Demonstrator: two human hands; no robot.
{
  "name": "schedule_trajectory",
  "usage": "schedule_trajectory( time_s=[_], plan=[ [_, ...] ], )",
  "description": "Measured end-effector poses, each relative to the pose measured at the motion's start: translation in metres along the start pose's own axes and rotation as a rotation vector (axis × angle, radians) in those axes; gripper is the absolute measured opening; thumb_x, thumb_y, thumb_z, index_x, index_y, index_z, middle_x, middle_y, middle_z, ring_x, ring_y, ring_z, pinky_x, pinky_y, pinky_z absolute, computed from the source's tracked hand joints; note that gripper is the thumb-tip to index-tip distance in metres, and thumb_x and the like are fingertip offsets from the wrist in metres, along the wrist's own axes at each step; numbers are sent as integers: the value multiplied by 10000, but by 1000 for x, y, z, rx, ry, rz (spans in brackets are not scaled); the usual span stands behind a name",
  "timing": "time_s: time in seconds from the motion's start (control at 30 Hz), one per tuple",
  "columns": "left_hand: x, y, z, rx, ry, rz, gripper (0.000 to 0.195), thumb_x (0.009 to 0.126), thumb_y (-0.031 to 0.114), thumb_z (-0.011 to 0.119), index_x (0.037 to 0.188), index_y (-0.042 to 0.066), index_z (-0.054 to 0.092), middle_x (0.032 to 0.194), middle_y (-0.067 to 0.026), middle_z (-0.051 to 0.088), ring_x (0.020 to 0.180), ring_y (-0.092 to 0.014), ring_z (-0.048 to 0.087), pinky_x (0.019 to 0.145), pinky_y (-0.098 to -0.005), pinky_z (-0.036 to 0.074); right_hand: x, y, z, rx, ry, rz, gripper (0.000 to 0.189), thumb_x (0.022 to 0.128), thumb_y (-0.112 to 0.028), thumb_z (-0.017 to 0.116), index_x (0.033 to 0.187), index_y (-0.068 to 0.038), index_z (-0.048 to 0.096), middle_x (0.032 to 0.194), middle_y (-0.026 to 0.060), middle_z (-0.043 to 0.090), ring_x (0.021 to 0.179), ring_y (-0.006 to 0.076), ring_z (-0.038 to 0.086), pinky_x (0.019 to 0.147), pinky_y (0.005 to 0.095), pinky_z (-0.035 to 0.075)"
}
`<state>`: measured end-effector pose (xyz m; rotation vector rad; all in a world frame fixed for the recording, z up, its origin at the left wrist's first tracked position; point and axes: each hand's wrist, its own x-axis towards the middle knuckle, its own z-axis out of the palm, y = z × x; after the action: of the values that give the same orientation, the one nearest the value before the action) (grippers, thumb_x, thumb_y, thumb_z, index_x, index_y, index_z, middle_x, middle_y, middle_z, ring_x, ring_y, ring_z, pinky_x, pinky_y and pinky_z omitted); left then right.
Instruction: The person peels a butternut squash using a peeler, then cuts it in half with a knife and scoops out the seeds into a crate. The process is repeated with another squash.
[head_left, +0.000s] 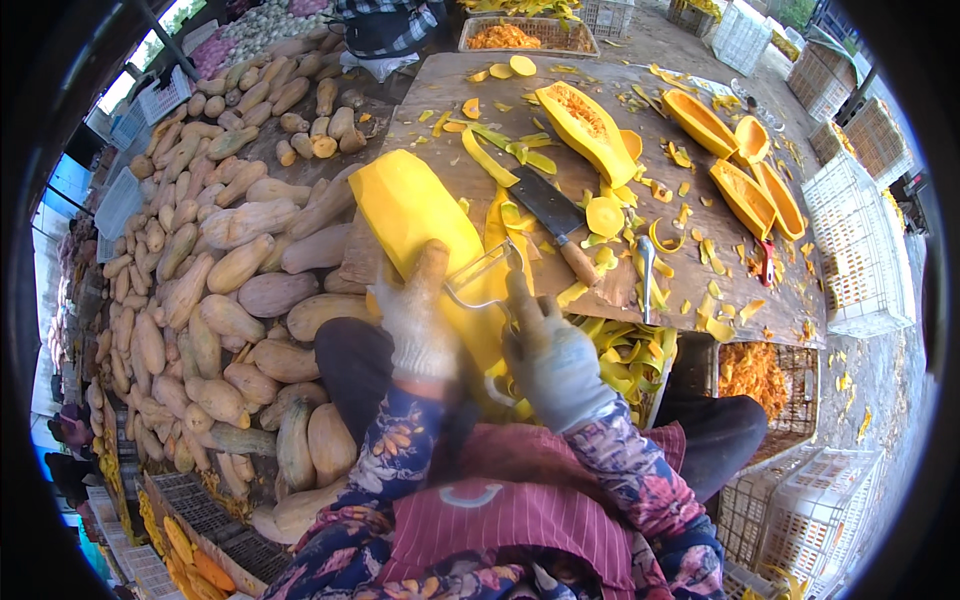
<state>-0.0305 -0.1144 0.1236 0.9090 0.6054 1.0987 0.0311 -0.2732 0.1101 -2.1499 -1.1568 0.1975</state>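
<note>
My left hand, in a stained white glove, grips a long peeled yellow squash, its thumb along the top. The squash slants from the left edge of the wooden table down towards my lap. My right hand, also gloved, is closed around a wide metal peeler, whose blade lies against or just over the squash's right side. Right of the squash, a cleaver with a wooden handle rests among peelings. A halved squash with orange pulp lies beyond it, cut side up.
Unpeeled squashes are heaped at left. Hollowed halves, a metal spoon and a red-handled tool lie on the table's right. Peelings fill a crate below the edge, beside a crate of pulp. White crates stand at right.
</note>
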Motion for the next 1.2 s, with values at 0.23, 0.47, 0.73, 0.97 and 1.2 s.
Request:
schedule_trajectory(
  time_s=[0.23, 0.47, 0.73, 0.97, 1.2],
  plan=[
    [20, 21, -5, -97, 75, 104, 515, 904, 82, 779, 1369, 35, 565, 1183, -90, 681, 957, -232, 700, 806, -401, 614, -69, 30, 19, -34, -550, 203, 700, 937, -215, 642, 1559, -93, 344, 1107, 265, 646, 787, 435, 697, 687, 505, 575],
    [5, 6, 5, -72, 69, 109, 482, 914, 99, 770, 1348, 40, 570, 1174, -91, 677, 992, -238, 694, 842, -415, 612, -27, 17, 3, -5, -17, -11, 646, 923, -136, 654, 1526, -105, 425, 1029, 210, 662, 800, 405, 696, 658, 488, 570],
    [19, 8, -8, -198, 85, 72, 481, 907, 92, 769, 1345, 55, 574, 1161, -65, 675, 1015, -225, 676, 884, -413, 592, -74, 28, 1, -213, -331, 162, 679, 910, -168, 673, 1536, -119, 414, 1029, 212, 663, 737, 401, 687, 584, 501, 550],
    [3, -8, 8, -96, 59, 3, 550, 901, 51, 745, 1404, 68, 525, 1207, -79, 650, 1049, -253, 667, 911, -439, 593, -50, 45, -7, -224, -45, -138, 639, 926, -165, 644, 1521, -105, 418, 1005, 178, 642, 784, 357, 691, 624, 474, 573],
    [20, -38, 53, -86, -54, -323, 519, 907, 61, 740, 1385, 24, 542, 1209, -121, 678, 1027, -297, 707, 903, -467, 617, -81, 128, -45, 162, 134, 326, 593, 909, -89, 671, 1479, -80, 506, 1119, 248, 681, 973, 414, 695, 822, 464, 566]
  ],
)
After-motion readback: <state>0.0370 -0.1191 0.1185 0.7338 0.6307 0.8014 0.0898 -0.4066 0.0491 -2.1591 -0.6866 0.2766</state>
